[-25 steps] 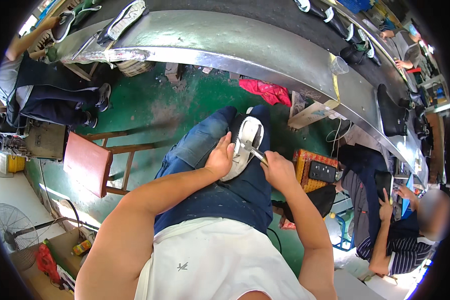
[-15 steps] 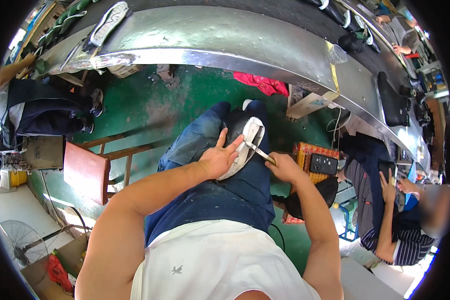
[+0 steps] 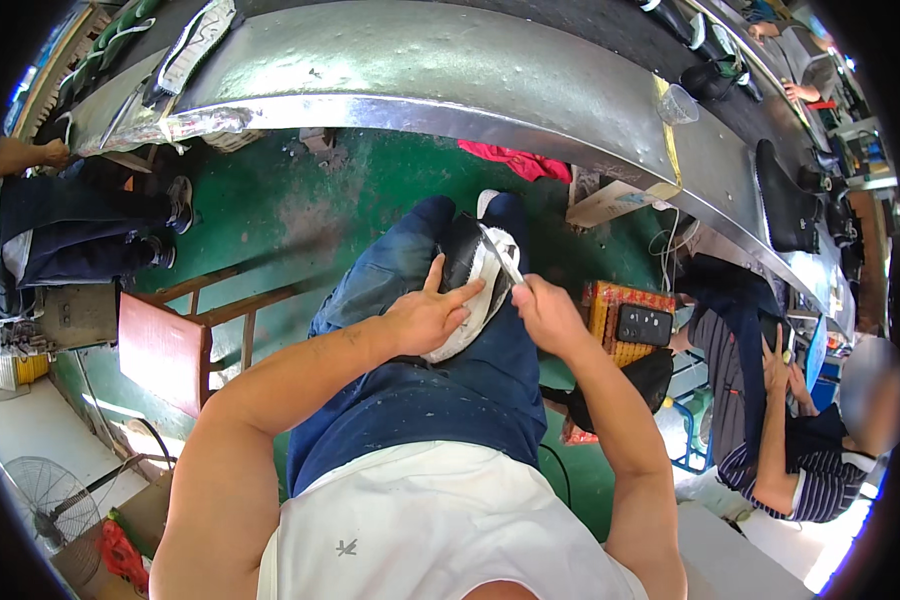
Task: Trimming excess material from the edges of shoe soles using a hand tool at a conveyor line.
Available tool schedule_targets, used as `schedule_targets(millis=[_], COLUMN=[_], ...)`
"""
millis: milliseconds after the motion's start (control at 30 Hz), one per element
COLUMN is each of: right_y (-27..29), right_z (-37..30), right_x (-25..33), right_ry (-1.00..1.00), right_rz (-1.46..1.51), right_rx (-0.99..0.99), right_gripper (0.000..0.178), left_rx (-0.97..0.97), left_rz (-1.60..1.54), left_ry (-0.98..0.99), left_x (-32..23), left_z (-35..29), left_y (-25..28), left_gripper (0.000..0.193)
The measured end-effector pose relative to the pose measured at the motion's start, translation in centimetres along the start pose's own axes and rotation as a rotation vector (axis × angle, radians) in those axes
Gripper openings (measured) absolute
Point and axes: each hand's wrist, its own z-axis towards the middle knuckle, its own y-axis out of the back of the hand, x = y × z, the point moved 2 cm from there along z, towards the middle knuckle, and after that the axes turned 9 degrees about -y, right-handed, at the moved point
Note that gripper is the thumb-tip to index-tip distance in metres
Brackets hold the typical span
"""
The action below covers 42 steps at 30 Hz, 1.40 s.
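Note:
A black shoe with a white sole lies across my lap, toe and heel hard to tell apart. My left hand rests over it, index finger stretched along its left side and another finger across the white sole, holding it steady. In my right hand is a slim, pale metallic tool, gripped near its lower end. The tool slants up and left over the far part of the shoe. Whether its tip is a blade or bristles, I cannot tell.
A metal-edged workbench crosses ahead, with a loose white sole and a black boot on it. A wooden stool stands left. At right are a red-and-yellow box carrying a black phone, and a seated person.
The tool has swung more upright, its tip moving to the far end of the shoe. My right hand has moved slightly left and away from me. My left hand stays on the shoe.

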Motion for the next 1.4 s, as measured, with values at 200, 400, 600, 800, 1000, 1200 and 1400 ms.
schedule_targets(millis=[200,400,600,800,1000,1200,1400], right_y=[-0.3,-3.1,-3.9,-4.1,-5.4,-5.9,-5.6], right_z=[-0.5,-4.7,-6.0,-8.8,-11.7,-12.9,-12.7], right_x=[0.1,0.0,-0.6,-3.3,-6.3,-6.0,-4.5], right_ry=[-0.126,-0.055,-0.199,-0.267,-0.394,-0.311,-0.398], right_rz=[-0.166,-0.199,0.065,0.548,0.777,0.704,0.711], right_rx=[0.178,0.127,0.184,0.084,-0.019,0.042,0.027], right_gripper=[0.049,0.049,0.047,0.045,0.038,0.042,0.035], left_rx=[-0.525,-0.311,-0.127,-0.11,-0.505,-0.057,-0.06], left_rz=[-0.088,-0.339,-0.474,-0.336,-0.43,-0.51,-0.856], left_ry=[-0.084,0.159,0.222,0.171,-0.25,-0.258,0.333], left_x=[2.7,2.1,0.5,-1.5,-5.2,-4.1,4.6], left_z=[-2.9,-2.9,-3.4,-4.0,-2.2,6.9,13.6], left_y=[-4.8,-3.6,-1.7,3.9,13.9,15.3,3.7], left_gripper=[0.07,0.095,0.104,0.095,0.07,0.036,0.061])
